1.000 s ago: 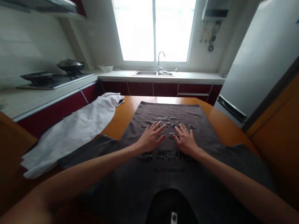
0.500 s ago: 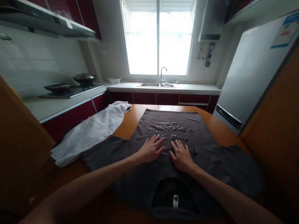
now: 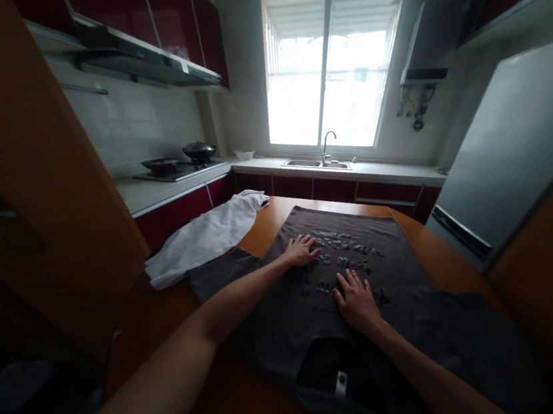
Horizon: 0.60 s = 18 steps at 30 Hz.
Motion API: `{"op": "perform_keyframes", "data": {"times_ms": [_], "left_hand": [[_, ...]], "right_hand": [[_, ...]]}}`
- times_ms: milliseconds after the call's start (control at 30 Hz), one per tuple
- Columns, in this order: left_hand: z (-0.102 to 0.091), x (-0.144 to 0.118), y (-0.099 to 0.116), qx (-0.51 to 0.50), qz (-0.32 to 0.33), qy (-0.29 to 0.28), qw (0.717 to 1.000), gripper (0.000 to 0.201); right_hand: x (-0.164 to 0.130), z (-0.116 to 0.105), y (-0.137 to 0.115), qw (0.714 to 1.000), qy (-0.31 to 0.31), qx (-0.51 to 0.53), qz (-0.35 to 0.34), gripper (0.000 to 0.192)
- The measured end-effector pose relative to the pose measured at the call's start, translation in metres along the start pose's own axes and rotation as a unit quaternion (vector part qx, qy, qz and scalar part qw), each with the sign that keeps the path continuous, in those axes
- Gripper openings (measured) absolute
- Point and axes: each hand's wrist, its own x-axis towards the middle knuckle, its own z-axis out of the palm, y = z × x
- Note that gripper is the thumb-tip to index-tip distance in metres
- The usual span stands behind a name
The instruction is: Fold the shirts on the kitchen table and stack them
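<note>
A dark grey T-shirt [image 3: 292,323] lies spread on the wooden table [image 3: 275,217], its neckline toward me and a white label showing inside the collar. Raised, shiny dark lettering runs across its front. My left hand [image 3: 300,251] rests flat on the upper left part of the lettering, fingers spread. Lower and to the right, my right hand [image 3: 357,303] lies palm down on the cloth with its fingers apart. Neither hand grips anything.
A white garment [image 3: 212,236] lies along the table's left side. Beyond stand a stove with a lidded pan [image 3: 198,151], a counter with a sink [image 3: 306,164], and a tall fridge [image 3: 501,140] at the right.
My left hand has slid away from me across the shirt, farther along the lettering. My right hand stays flat near the same lettering. The camera view has turned somewhat left.
</note>
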Motion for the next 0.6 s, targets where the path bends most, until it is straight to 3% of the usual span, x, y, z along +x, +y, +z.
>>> {"op": "perform_keyframes", "data": {"times_ms": [133,267,367,500,600], "left_hand": [[-0.005,-0.018,-0.007,0.005,0.009,0.023,1.000,0.072],[0.007,-0.053,-0.013,0.011,0.031,0.008,0.999,0.074],[0.011,-0.068,-0.012,-0.007,0.010,-0.002,1.000,0.073],[-0.007,-0.078,-0.017,-0.020,0.005,0.030,0.999,0.069],[-0.031,-0.097,-0.042,0.000,-0.001,0.046,0.999,0.060]], "right_hand": [[-0.001,0.003,0.001,1.000,0.002,-0.002,-0.004,0.060],[-0.002,0.004,0.001,1.000,0.002,-0.001,-0.006,0.060],[-0.001,0.006,0.004,1.000,0.010,0.000,-0.002,0.060],[-0.001,0.009,0.007,1.000,0.011,0.007,-0.002,0.060],[-0.001,0.008,0.008,1.000,0.008,0.003,0.000,0.060]]}}
